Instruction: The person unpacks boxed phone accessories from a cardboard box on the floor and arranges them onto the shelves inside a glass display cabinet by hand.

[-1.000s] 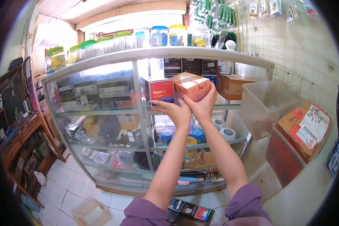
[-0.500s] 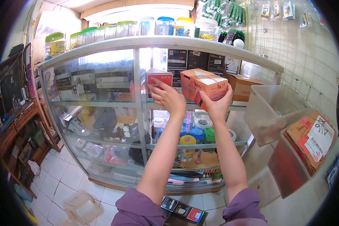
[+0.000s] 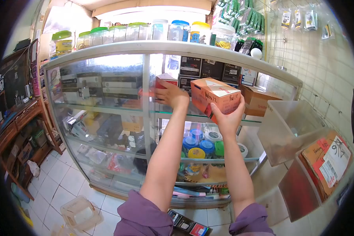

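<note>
In the head view my right hand grips an orange cardboard box with handwriting on its side, held tilted at the open side of the glass cabinet. My left hand reaches onto the upper glass shelf, fingers stretched out against a red box with a white top. Part of that red box is hidden by the hand and the cabinet's upright frame. Black boxes are stacked behind, and a brown carton sits right of the orange box.
Lidded jars line the cabinet top. More jars stand on the lower shelf. At right are a translucent bin and a container of cardboard. On the floor lie a plastic tub and dark small boxes.
My left hand has moved left and deeper onto the shelf, and the red box has shifted left with it. The orange box stays in my right hand. The view has shifted slightly.
</note>
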{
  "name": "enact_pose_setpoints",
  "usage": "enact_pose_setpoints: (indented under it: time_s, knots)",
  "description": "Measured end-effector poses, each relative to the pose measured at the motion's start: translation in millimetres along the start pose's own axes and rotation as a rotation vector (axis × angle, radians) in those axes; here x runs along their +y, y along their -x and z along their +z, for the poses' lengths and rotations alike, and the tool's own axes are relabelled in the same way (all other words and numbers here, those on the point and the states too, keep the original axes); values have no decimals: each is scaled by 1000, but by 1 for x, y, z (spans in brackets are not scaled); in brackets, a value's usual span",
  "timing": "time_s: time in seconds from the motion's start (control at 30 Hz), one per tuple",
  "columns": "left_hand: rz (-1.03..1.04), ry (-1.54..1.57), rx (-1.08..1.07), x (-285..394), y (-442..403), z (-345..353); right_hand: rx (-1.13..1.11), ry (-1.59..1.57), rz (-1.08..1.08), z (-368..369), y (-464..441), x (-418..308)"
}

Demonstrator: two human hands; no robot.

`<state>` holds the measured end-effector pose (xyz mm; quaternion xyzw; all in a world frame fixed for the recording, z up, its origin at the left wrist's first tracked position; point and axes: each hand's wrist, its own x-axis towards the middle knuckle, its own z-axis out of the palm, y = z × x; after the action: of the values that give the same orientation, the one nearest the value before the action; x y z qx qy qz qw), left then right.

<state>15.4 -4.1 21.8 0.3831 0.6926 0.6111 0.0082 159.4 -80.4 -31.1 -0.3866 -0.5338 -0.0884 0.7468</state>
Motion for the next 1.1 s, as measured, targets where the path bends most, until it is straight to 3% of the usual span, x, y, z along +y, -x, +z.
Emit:
enact_pose_setpoints:
  time_s: [0.13,0.23,0.33,0.4,0.53,0.63,0.7,0.77,0.8,0.87,0.97,1.03,1.1]
  knots:
    - [-6,4,-10,-5,-20,36,10,-1,13,6,2,0]
    - [-8,-19,129,-2,-31,62,10,8,-16,7,0,1]
    - [0,12,1,-7,-46,75,11,-24,10,7,0,5]
    - [109,-222,-153,-12,-62,82,11,1,11,6,1,3]
    - [144,-398,-266,-9,-66,83,13,12,-23,5,1,4]
    - [148,-238,-292,-14,-59,78,10,61,0,4,1,-3]
    - [8,149,-317,-17,-61,71,33,-20,1,11,2,0]
    - [-109,122,-368,-18,-63,67,57,-100,-7,20,2,-2]
    - [-174,497,-501,-23,-55,56,72,-153,-8,25,1,-15]
    - [-237,874,-627,-35,-29,35,90,-255,-28,39,-5,-31]
    - [37,1197,-535,-48,21,7,46,-322,-20,67,-11,-38]
    - [431,944,-212,-55,35,-10,58,-349,15,90,-11,-43]
    - [442,829,-119,-57,36,-21,80,-226,-42,111,-11,-48]
